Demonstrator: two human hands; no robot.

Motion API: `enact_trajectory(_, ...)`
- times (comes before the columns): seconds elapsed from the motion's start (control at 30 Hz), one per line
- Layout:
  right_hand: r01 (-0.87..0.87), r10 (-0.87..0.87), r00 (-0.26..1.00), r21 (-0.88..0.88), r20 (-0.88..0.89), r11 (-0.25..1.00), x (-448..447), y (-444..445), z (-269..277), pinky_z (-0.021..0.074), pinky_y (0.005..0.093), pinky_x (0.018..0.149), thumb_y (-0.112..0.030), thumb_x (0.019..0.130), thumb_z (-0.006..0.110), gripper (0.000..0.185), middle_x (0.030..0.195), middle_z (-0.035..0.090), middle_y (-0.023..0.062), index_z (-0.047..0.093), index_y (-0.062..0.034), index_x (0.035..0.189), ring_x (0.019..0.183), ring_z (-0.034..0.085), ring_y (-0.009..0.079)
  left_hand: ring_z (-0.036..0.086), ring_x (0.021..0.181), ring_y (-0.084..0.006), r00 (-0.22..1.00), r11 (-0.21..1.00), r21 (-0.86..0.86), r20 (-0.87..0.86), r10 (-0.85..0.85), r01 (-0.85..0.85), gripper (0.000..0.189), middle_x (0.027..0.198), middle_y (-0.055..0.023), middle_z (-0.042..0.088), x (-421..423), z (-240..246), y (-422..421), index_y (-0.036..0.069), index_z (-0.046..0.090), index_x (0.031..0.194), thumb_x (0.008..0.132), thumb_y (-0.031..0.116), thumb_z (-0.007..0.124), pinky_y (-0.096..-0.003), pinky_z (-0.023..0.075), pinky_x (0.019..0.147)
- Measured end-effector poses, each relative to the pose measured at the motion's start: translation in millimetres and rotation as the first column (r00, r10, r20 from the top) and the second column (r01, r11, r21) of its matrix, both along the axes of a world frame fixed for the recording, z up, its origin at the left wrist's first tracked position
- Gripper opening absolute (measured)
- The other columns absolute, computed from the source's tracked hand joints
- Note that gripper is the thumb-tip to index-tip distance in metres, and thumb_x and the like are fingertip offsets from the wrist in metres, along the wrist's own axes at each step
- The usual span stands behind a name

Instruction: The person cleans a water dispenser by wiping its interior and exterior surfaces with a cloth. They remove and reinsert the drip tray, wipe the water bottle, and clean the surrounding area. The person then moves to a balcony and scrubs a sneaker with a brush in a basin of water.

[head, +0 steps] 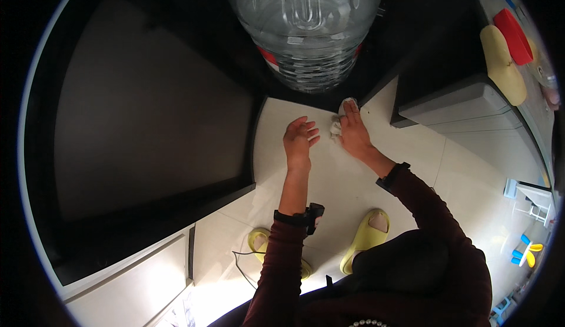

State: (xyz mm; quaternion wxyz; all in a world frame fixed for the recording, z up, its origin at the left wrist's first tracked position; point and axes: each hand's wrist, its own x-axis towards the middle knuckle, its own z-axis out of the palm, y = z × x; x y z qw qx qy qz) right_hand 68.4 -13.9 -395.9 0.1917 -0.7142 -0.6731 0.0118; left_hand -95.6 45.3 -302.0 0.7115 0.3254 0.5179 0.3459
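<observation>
My right hand (355, 135) presses a crumpled whitish cloth (336, 127) onto the pale tile floor (329, 168), at the foot of a dark panel. Part of the cloth lies hidden beneath the fingers. Just to the left, my left hand (298, 141) hovers with its fingers loosely curled and apart, holding nothing. Beyond both hands stands a large clear plastic bottle (309, 31) with a ribbed lower part and a bit of red label. Its top runs out of view.
A dark cabinet door (154, 119) stands at the left, above a white drawer front (141, 278). On the right, a grey unit (468, 106) bears a yellow elongated object (503, 64) and a red container (513, 36). A thin black cable (238, 265) lies near my yellow slippers (368, 234).
</observation>
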Motion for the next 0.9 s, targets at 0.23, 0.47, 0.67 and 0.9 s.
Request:
enact_trajectory(0.23, 0.431, -0.431, 0.902, 0.105, -0.028, 0.896, 9.1, 90.5, -2.4, 0.0209, 0.0525, 0.113, -0.004, 0.068, 0.066, 0.053, 0.139, 0.028, 0.0385, 0.044, 0.0183, 0.111, 0.134, 0.023, 0.0541, 0.061, 0.09, -0.0186, 0.995, 0.995, -0.023, -0.021, -0.094, 0.094, 0.023, 0.103, -0.0097, 0.062, 3.5, -8.0, -4.9, 0.003, 0.057, 0.115, 0.097, 0.015, 0.048, -0.0321, 0.0522, 0.08)
enact_trajectory(0.47, 0.198, -0.177, 0.975, -0.163, 0.133, 0.967, 1.1, 70.7, -15.6, 0.016, 0.0531, 0.115, -0.016, 0.077, 0.06, 0.062, 0.144, 0.024, 0.0376, 0.04, 0.0167, 0.126, 0.138, 0.018, 0.0513, 0.061, 0.085, -0.0166, 0.995, 0.994, -0.049, 0.001, -0.102, 0.102, 0.021, 0.1, -0.0081, 0.063, 9.0, -10.6, -8.0, 0.004, 0.059, 0.111, 0.097, 0.015, 0.048, -0.0307, 0.0519, 0.078)
enact_trajectory(0.67, -0.09, 0.075, 0.933, -0.026, -0.352, 0.996, -33.1, 11.2, -20.3, 0.0267, 0.0396, 0.114, 0.0, 0.072, 0.062, 0.046, 0.145, 0.029, 0.0302, 0.049, 0.0084, 0.115, 0.142, 0.019, 0.0411, 0.061, 0.084, -0.016, 0.993, 0.994, -0.035, 0.05, -0.104, 0.106, 0.021, 0.098, -0.0075, 0.063, 12.8, -15.2, -6.2, 0.004, 0.059, 0.11, 0.097, 0.016, 0.048, -0.0306, 0.0517, 0.077)
enact_trajectory(0.9, -0.154, 0.158, 0.965, 0.032, -0.21, 0.987, -12.7, 65.1, 0.0, 0.0251, 0.042, 0.115, 0.001, 0.069, 0.062, 0.044, 0.141, 0.036, 0.0266, 0.052, 0.0062, 0.112, 0.137, 0.028, 0.041, 0.061, 0.082, -0.0171, 0.999, 0.994, -0.098, -0.02, -0.045, 0.043, 0.019, 0.098, -0.007, 0.063, 2.2, -21.9, 2.8, 0.004, 0.058, 0.109, 0.097, 0.014, 0.048, -0.0311, 0.0524, 0.075)
